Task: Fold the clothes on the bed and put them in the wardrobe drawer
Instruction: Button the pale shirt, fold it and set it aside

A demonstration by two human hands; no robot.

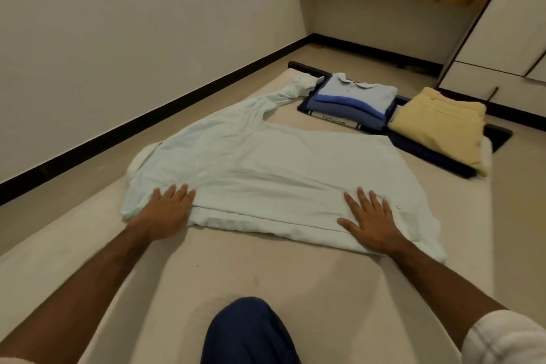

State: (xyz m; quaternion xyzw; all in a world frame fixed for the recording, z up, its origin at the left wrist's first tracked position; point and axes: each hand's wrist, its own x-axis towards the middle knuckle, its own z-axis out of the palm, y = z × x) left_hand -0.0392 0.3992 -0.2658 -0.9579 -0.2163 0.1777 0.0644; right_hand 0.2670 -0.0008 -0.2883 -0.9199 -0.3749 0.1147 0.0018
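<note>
**Both palms flat on a pale shirt, mid-fold**

Bed [242, 269]: low beige mattress, filling most of the view, running away from the person toward the far wall.

Shirt [266, 168]: pale mint, long-sleeved, spread flat across the middle of the bed. Near edge doubled over into a straight fold. One sleeve trails off toward the far left corner, bunched at its end.

Wardrobe [514, 23]: white panels, upper right, standing off the bed's far end.

Folded stack, far end of the bed: yellow trousers [440, 121] on the right; just beside them a blue polo shirt [354, 94] on top of other folded blue pieces. Both rest on dark navy cloth.

Knee [245, 331]: dark blue trouser leg, bottom centre, on the mattress.

Left hand [165, 213]: fingers straight, close together, pressing the shirt's near left edge.

Right hand [369, 221]: fingers straight, spread wide, pressing the folded edge at the right.
</note>
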